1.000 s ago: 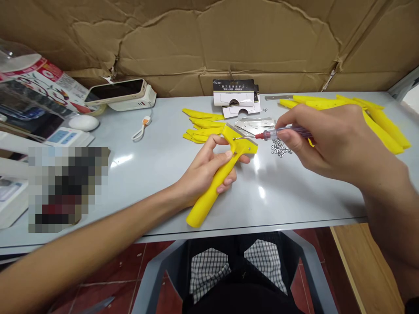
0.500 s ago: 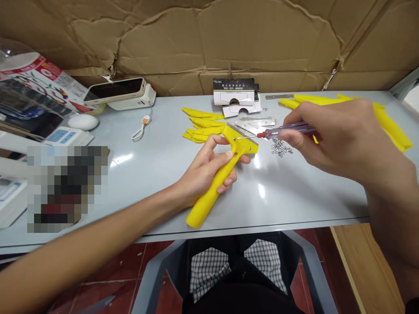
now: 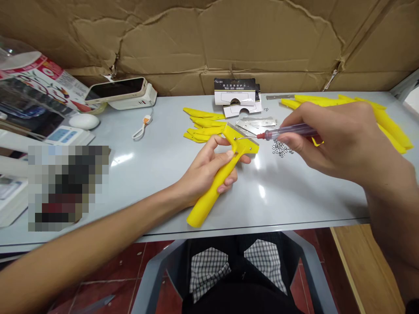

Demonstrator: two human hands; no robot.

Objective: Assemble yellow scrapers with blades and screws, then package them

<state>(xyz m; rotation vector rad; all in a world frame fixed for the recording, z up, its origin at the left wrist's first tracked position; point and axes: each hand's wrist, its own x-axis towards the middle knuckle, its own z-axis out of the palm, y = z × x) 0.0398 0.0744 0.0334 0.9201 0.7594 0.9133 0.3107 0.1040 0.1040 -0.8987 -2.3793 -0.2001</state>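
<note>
Left hand (image 3: pixel 209 168) — around yellow scraper (image 3: pixel 214 187)

1 phone (image 3: pixel 116 89) on a white device (image 3: pixel 134 101), 1 white mouse (image 3: pixel 84 121), 1 short cable (image 3: pixel 142 127)

So the outfit's (image 3: pixel 242 301) basically black; two black-and-white checked patches (image 3: pixel 209 270) on it, one left, one right

Bright light leaves white glare on the glossy gray table (image 3: pixel 157 161). The cardboard (image 3: pixel 163 43) looks dimmer; coarse pixelation covers a patch at left.
</note>
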